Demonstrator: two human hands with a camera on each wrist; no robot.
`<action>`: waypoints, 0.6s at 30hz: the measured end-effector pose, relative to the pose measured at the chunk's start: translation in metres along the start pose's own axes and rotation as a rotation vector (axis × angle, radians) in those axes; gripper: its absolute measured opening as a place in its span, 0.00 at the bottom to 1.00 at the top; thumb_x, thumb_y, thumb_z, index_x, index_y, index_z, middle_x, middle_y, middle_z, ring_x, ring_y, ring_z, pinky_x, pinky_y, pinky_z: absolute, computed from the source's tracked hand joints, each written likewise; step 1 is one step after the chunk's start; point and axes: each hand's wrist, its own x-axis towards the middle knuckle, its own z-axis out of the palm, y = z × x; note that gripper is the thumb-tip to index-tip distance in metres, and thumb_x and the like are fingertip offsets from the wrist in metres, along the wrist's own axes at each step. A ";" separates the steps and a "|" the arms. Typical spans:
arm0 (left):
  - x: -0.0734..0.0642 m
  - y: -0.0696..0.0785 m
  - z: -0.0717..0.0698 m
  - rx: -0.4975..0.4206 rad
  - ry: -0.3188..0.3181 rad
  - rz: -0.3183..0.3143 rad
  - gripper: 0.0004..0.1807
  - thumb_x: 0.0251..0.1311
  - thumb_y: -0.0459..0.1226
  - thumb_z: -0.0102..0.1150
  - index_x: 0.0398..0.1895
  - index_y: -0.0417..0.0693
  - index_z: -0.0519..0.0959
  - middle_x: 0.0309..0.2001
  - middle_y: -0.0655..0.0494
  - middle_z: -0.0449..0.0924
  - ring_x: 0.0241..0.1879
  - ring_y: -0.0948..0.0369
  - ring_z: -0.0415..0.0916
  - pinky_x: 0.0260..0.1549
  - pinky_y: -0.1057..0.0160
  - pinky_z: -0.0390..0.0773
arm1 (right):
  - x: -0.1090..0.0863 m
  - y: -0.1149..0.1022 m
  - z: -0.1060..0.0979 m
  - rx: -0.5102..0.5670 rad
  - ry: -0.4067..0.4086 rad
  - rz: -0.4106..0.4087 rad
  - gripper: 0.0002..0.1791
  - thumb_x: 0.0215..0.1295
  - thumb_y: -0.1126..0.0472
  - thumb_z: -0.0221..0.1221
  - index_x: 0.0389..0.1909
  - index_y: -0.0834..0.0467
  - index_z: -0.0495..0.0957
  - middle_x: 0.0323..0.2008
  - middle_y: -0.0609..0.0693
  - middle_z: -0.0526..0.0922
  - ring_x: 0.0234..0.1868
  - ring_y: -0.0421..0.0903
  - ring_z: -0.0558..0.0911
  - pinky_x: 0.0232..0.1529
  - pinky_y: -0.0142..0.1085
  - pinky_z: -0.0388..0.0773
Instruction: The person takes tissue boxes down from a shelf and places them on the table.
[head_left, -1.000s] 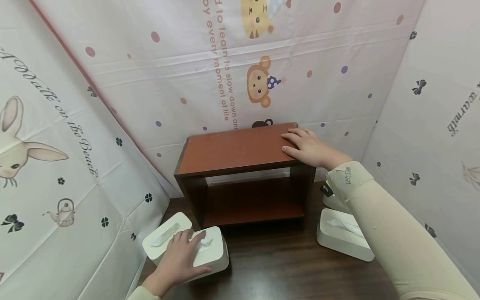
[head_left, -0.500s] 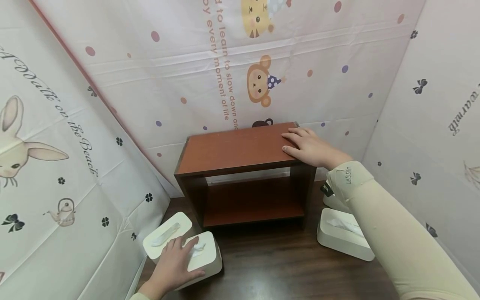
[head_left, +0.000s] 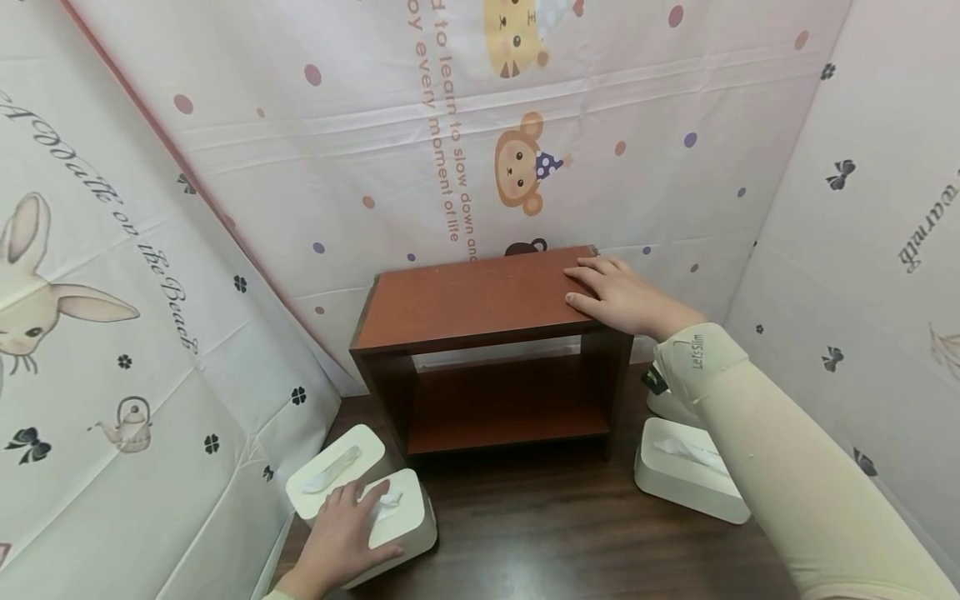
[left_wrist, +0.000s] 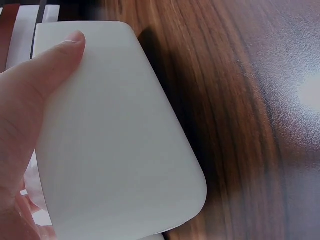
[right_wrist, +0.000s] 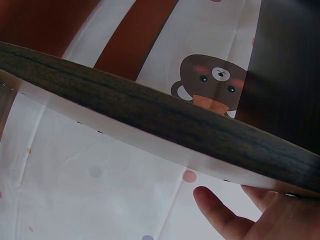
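My left hand (head_left: pixel 337 533) grips a white tissue box (head_left: pixel 420 533) at the lower left, a tuft of tissue showing in its top slot. In the left wrist view the thumb lies against one long wall of the box (left_wrist: pixel 120 130), while the fingers are mostly hidden on the other side. Close beside it stands a second white tissue box (head_left: pixel 363 437). My right hand (head_left: pixel 626 296) rests with spread fingers on the right end of a red-brown two-level shelf (head_left: pixel 465 304). The right wrist view shows the shelf's dark edge (right_wrist: pixel 165 122) and part of that hand (right_wrist: pixel 255 225).
Right of the shelf is another white tissue box (head_left: pixel 675 483), partly behind the right sleeve (head_left: pixel 780 450). A further white box (head_left: pixel 663 406) shows behind it. Everything stands on a dark wood table (head_left: pixel 540 517). Printed cloth walls (head_left: pixel 420 167) enclose the back and sides.
My left hand has drawn the gripped tissue box to the left and slightly toward me, nearer the second box. The right hand and the shelf have stayed in place.
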 end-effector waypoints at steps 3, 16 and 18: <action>-0.002 -0.001 0.002 0.005 0.008 -0.007 0.58 0.41 0.78 0.77 0.74 0.58 0.80 0.63 0.38 0.79 0.59 0.39 0.77 0.51 0.35 0.80 | 0.000 0.000 0.001 0.013 -0.001 0.003 0.39 0.87 0.36 0.47 0.88 0.52 0.60 0.87 0.60 0.53 0.87 0.66 0.47 0.79 0.72 0.50; -0.009 -0.010 0.013 0.024 0.087 0.019 0.58 0.38 0.77 0.79 0.71 0.57 0.82 0.60 0.39 0.79 0.56 0.40 0.77 0.48 0.37 0.79 | 0.002 0.001 0.001 0.031 -0.009 0.003 0.39 0.87 0.35 0.47 0.88 0.53 0.61 0.87 0.62 0.52 0.87 0.68 0.46 0.79 0.73 0.49; -0.009 -0.011 0.013 0.020 0.092 0.021 0.58 0.38 0.77 0.80 0.71 0.57 0.82 0.60 0.39 0.79 0.57 0.39 0.77 0.50 0.36 0.79 | 0.003 0.001 0.001 0.026 -0.007 0.000 0.40 0.87 0.35 0.47 0.87 0.53 0.61 0.87 0.62 0.53 0.86 0.68 0.46 0.79 0.73 0.49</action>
